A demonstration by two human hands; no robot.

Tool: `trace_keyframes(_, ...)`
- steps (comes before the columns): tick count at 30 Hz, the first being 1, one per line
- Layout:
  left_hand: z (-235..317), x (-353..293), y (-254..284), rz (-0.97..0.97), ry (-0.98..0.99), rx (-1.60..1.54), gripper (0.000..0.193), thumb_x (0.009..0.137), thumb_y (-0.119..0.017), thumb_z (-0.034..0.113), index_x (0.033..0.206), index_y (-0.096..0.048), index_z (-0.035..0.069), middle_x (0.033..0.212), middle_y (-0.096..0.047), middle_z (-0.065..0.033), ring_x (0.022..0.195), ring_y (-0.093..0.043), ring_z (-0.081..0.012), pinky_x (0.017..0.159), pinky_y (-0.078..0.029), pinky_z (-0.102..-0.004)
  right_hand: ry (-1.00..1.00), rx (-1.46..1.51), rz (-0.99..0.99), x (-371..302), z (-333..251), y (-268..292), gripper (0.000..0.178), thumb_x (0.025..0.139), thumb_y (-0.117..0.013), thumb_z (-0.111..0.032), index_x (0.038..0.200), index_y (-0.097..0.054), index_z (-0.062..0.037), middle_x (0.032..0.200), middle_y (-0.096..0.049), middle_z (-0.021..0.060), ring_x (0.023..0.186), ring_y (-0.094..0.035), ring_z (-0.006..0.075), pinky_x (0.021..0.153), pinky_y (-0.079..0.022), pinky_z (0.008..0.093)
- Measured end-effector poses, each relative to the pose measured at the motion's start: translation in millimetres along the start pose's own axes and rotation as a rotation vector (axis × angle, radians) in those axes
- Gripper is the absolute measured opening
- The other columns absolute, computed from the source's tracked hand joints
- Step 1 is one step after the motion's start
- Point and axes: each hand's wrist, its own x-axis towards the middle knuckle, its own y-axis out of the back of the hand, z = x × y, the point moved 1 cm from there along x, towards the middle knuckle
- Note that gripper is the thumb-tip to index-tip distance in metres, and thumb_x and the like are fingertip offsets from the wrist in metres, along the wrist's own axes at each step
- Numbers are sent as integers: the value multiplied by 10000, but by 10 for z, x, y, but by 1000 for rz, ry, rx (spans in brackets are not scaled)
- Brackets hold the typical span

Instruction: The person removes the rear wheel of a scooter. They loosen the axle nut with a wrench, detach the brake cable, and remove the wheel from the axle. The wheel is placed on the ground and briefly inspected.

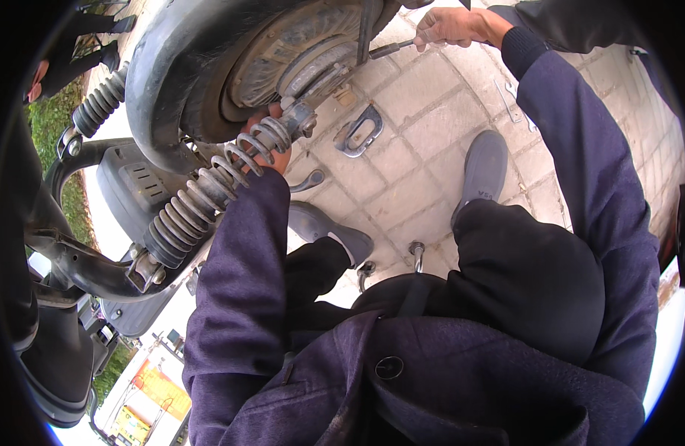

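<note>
My right hand (458, 28) is closed around a thin metal tool with a dark, thicker end (387, 50). That end meets the side of a scooter-like vehicle's rear wheel (302, 63), near a flat metal arm (324, 83). My left hand (277, 154) reaches behind the coil spring of a shock absorber (201, 197), close to the wheel hub. The coils and the shock's end hide most of its fingers, so their grip does not show. A black tire (153, 82) surrounds the dusty hub.
On the paving lie metal spanners (508, 104), an oval dark-and-silver metal part (361, 132) and a small curved dark piece (309, 181). My grey shoes (485, 167) stand nearby. A second shock absorber (101, 102) and black frame tubes (82, 264) are at the left. People stand farther off.
</note>
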Motion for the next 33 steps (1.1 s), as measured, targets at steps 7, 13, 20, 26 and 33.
trace_keyframes(7,38,4,26,-36,35,-16,300,1007,-466,336,984,-683,130,965,-678,-204,911,-646,-423,757,-511,-492,205,213,-169,250,173,189,221,907,-643,-339,1026,-756,-191,695,-514,-94,570,-422,78,489,-331,257)
trace_keyframes(13,31,-1,24,-31,14,-28,298,1012,-463,327,980,-682,128,965,-678,-207,912,-641,-429,759,-510,-479,341,238,58,308,189,-17,199,897,-694,-282,958,-733,-96,746,-617,-42,693,-522,78,574,-415,283)
trace_keyframes(20,-80,49,-64,-10,34,-124,345,1009,-479,342,937,-693,81,908,-682,-218,913,-646,-426,760,-510,-474,513,120,292,52,93,-58,246,860,-721,-259,948,-704,-30,780,-668,54,750,-598,157,683,-476,342)
trace_keyframes(26,-86,37,-93,16,51,-50,350,1001,-495,335,921,-689,55,896,-682,-222,893,-643,-430,751,-509,-480,504,76,537,-232,-38,-259,221,850,-711,-252,950,-696,-56,854,-695,131,813,-664,266,741,-507,383)
trace_keyframes(33,-192,47,-183,114,-115,-90,330,985,-516,305,881,-686,41,869,-677,-221,836,-644,-422,726,-502,-484,585,-67,710,-246,15,-428,216,900,-615,-241,992,-636,-46,945,-660,173,892,-641,358,772,-499,445)
